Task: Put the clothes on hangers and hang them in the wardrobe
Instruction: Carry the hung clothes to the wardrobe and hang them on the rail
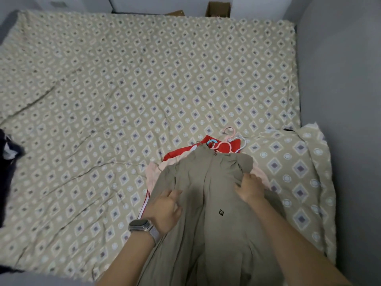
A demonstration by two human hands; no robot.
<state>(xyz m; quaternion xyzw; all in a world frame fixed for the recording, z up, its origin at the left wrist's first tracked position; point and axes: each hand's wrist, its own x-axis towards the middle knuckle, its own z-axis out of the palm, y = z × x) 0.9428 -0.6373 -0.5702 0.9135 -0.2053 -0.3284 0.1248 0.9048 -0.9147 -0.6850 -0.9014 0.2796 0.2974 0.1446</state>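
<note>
Both hands are on a khaki zip-up jacket (208, 203) that lies front-up at the near right of the bed, its collar pointing away from the camera. The left hand (165, 207), a smartwatch (142, 227) with a woven band on its wrist, rests on the jacket's left front panel with the fingers curled into the cloth near the edge; whether it truly pinches the fabric or only presses it cannot be told. The right hand (250, 187) is bunched up on the jacket's right shoulder, fingers bent and gripping a fold of the khaki cloth. On the chest, a small dark square logo (221, 212) shows, looking like a blocky letter F, too small to read further. Under the jacket there's a pale pink garment (153, 172) peeking out at the left, and beneath that a red garment (181, 152) with white stripes and a round light-blue mark near its neck. A pink plastic hanger (225, 144) lies at the jacket's collar, hook pointing away, with a white hanger (243, 142) just beside it. Everything sits on a beige bedsheet (123, 89) printed with diamonds and circles. At the far left edge, a dark navy garment (8, 153) lies on the bed, and a cardboard box (218, 9) stands beyond the far side.
</note>
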